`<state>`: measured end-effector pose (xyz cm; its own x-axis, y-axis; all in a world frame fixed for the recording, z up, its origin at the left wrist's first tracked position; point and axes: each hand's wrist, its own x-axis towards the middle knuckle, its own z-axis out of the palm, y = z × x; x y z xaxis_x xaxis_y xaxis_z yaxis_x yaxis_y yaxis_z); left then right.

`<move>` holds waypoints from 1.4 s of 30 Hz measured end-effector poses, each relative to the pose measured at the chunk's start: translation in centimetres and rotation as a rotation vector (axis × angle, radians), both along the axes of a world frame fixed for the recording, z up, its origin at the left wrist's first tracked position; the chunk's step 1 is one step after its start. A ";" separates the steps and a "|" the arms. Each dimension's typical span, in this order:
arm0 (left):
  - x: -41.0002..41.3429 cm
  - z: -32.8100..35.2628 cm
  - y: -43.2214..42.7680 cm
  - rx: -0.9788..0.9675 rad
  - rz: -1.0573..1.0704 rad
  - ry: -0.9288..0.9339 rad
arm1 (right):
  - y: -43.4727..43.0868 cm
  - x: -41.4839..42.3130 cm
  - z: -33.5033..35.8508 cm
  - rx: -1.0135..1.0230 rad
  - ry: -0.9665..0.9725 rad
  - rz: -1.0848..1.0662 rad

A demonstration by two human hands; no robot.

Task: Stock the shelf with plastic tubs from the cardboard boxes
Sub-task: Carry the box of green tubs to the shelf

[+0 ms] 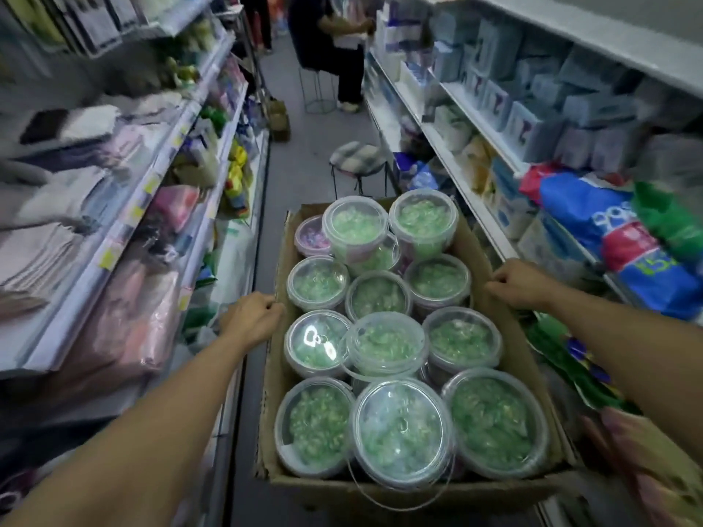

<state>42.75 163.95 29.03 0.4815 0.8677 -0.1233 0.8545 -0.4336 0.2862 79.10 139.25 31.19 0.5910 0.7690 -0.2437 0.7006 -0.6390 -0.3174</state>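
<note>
The open brown cardboard box point(511, 338) sits low in front of the person, in the middle of a shop aisle. The left hand point(253, 316) has its fingers curled over the top edge of the left wall. The right hand point(518, 282) grips the right wall in the same way. The two grips lie opposite each other at about mid-length of the box. We judge that this balances the load so that neither end dips. Whatever supports the box from below is hidden, so we cannot tell whether it is carried or resting on something.

The round clear plastic tubs with green contents point(399, 427) fill the box, lids upward, in rows that touch one another. We judge that this tight packing keeps them from sliding. At the far end, two more green tubs point(354, 224) sit on top of the lower layer. A tub with pink and purple contents point(312, 237) stands in the far left corner.

All the tubs in view are in the box, so we judge that this box has not yet been unloaded. The white shelving on the right point(608, 36) holds blue cartons and printed bags. The shelving on the left point(125, 218) holds folded textiles. A round stool with a checked cushion point(357, 157) stands in the aisle just beyond the box. A seated person point(331, 51) is farther along.

We advise setting the box down short of the stool before freeing a hand. The two raised tubs are the likeliest to topple.
</note>
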 end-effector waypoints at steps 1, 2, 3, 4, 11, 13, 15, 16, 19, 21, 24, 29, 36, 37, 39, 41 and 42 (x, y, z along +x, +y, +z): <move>1.4 0.1 2.5 -0.007 0.006 0.002 | 2.6 1.4 0.2 -0.003 -0.009 0.002; 2.8 0.2 5.0 -0.015 0.015 -0.001 | 5.2 2.8 0.3 -0.006 -0.016 0.005; 4.2 0.4 7.5 -0.022 0.027 0.000 | 7.7 4.3 0.4 0.001 -0.026 0.018; 5.6 0.5 10.0 -0.020 0.030 0.003 | 10.2 5.8 0.4 0.012 -0.033 0.033; 17.4 -1.1 26.7 -0.014 0.034 -0.047 | 27.3 18.0 -1.2 0.040 -0.032 0.025; 21.0 -1.6 31.5 -0.019 0.029 -0.058 | 32.1 21.9 -1.8 0.020 -0.023 0.018; 24.8 -1.9 36.4 -0.021 0.019 -0.040 | 36.9 25.9 -2.0 -0.009 -0.017 0.005; 26.6 -2.1 38.7 -0.023 0.020 -0.032 | 39.3 27.7 -2.1 -0.007 -0.015 0.000; 31.8 -2.5 45.3 -0.035 0.046 -0.023 | 46.5 32.9 -1.7 0.001 -0.036 0.022; 35.0 -2.7 49.6 -0.049 0.057 -0.023 | 51.1 36.1 -1.4 -0.011 -0.047 0.026; 39.4 -2.9 55.7 -0.045 0.051 -0.011 | 57.4 40.5 -1.7 -0.017 -0.024 0.003; 47.4 -4.1 67.8 -0.031 0.054 0.000 | 69.2 48.4 -3.8 -0.020 0.000 -0.001; 57.7 -7.1 83.5 -0.059 0.040 0.009 | 84.2 57.5 -6.2 -0.050 0.004 -0.040; 59.0 -7.6 85.3 -0.066 0.042 0.027 | 86.1 58.6 -6.6 -0.054 0.012 -0.044; 61.4 -8.8 88.5 -0.078 0.044 0.052 | 89.5 60.9 -7.5 -0.076 0.008 -0.052; 63.8 -10.4 91.4 -0.086 0.053 0.065 | 92.8 63.1 -8.7 -0.095 0.011 -0.058; 64.9 -11.2 92.7 -0.091 0.057 0.074 | 94.3 64.2 -9.4 -0.103 0.013 -0.054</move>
